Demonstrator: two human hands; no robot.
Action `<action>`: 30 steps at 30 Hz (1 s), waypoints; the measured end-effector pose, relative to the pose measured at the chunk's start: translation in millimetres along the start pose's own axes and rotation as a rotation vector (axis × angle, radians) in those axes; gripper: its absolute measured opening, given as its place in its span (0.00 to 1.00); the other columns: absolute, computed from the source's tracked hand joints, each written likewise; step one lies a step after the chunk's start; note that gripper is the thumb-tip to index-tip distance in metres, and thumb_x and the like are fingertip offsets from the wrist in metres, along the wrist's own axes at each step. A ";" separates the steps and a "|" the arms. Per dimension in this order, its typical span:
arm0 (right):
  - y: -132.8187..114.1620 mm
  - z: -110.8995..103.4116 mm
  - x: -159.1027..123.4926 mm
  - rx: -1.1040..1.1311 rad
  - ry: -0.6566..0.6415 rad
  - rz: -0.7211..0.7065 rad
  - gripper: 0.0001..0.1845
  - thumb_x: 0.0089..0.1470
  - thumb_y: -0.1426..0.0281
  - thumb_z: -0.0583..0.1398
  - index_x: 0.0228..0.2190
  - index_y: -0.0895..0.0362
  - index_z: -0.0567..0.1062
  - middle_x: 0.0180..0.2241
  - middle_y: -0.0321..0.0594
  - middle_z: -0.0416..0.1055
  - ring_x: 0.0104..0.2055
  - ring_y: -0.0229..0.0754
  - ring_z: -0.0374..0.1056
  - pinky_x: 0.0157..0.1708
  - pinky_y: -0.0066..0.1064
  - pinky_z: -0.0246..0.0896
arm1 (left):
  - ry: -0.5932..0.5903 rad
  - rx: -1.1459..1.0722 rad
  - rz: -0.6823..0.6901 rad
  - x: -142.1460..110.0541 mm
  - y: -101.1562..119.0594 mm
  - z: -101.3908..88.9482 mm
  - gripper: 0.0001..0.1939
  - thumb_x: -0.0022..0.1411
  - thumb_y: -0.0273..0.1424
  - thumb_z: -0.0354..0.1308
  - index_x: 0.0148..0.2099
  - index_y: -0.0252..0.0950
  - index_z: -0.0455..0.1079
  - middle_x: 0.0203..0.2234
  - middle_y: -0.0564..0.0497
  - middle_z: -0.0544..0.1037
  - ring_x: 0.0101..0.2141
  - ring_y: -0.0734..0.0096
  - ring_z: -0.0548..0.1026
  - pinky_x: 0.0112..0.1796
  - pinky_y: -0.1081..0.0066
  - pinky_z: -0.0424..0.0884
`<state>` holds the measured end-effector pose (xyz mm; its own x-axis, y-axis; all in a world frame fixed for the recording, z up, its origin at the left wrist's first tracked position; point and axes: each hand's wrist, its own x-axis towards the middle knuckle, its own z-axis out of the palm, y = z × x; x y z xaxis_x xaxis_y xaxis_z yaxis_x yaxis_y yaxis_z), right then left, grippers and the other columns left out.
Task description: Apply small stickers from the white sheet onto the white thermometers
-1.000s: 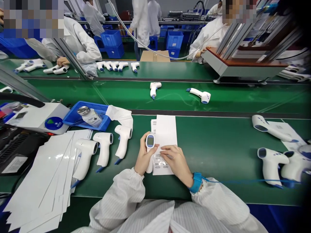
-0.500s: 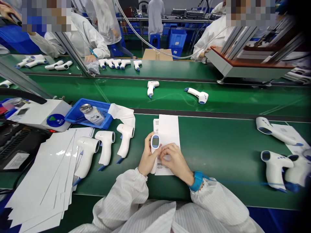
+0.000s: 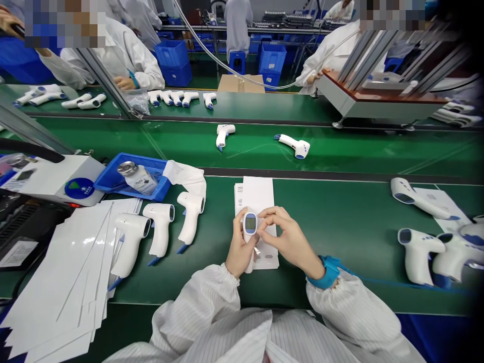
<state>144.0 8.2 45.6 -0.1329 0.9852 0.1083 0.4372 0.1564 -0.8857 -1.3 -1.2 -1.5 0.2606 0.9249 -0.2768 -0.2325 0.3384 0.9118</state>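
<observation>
My left hand [image 3: 240, 247] is wrapped round an infrared thermometer [image 3: 250, 223], white with a blue-rimmed grey display facing me. My right hand [image 3: 291, 239] is at the thermometer's right side, thumb and fingertips pinched together by its head. Whatever may be between those fingertips is too small to make out. Under both hands lie white paper sheets [image 3: 259, 194] with printed marks along the edges. To the left, three more thermometers [image 3: 191, 217] rest on the green bench with blue flaps at their handle ends. A blue wrist strap [image 3: 325, 272] circles my right wrist.
A blue tray [image 3: 102, 179] holds a metal-capped bottle [image 3: 138, 177]. Left of me are fanned white sheets [image 3: 68, 267] and a white box-shaped device [image 3: 75, 176]. Several thermometers [image 3: 419, 254] lie at right. Beyond runs a green belt [image 3: 170, 138] carrying two thermometers; co-workers sit opposite.
My left hand and the thermometer have shifted slightly right over the papers. My right hand has moved right and up, to the thermometer's head. Both thermometers on the belt have travelled left.
</observation>
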 end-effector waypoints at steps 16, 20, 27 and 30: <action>3.6 15.0 26.1 0.176 0.084 0.050 0.04 0.50 0.70 0.62 0.25 0.54 0.73 0.37 0.39 0.76 0.42 0.44 0.72 0.47 0.38 0.65 | -0.024 0.002 0.009 2.7 0.0 -0.7 0.36 0.61 0.31 0.58 0.65 0.49 0.46 0.58 0.42 0.62 0.16 0.85 0.67 0.14 0.74 0.66; 3.1 16.1 27.1 0.188 0.095 0.065 0.03 0.50 0.72 0.62 0.25 0.54 0.74 0.36 0.38 0.76 0.41 0.43 0.72 0.47 0.37 0.64 | -0.019 0.010 -0.003 2.4 1.7 -0.4 0.36 0.61 0.31 0.59 0.66 0.50 0.46 0.57 0.42 0.63 0.16 0.85 0.66 0.14 0.74 0.67; 2.0 16.7 27.1 0.187 0.106 0.071 0.04 0.50 0.72 0.62 0.25 0.54 0.74 0.36 0.38 0.76 0.41 0.43 0.72 0.46 0.37 0.64 | -0.028 0.011 -0.004 2.3 2.7 -1.1 0.35 0.61 0.31 0.58 0.66 0.49 0.45 0.55 0.43 0.64 0.15 0.86 0.66 0.14 0.74 0.67; 1.1 16.8 27.4 0.191 0.106 0.070 0.04 0.49 0.72 0.62 0.24 0.54 0.74 0.35 0.38 0.76 0.41 0.44 0.72 0.45 0.37 0.64 | -0.027 0.012 -0.005 2.7 2.2 -1.5 0.35 0.61 0.31 0.58 0.65 0.49 0.46 0.56 0.43 0.64 0.15 0.86 0.66 0.14 0.74 0.66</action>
<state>126.0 34.1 40.1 -0.0100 0.9966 0.0818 0.2645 0.0815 -0.9610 -2.5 2.4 -0.6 0.2867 0.9183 -0.2731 -0.2203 0.3406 0.9140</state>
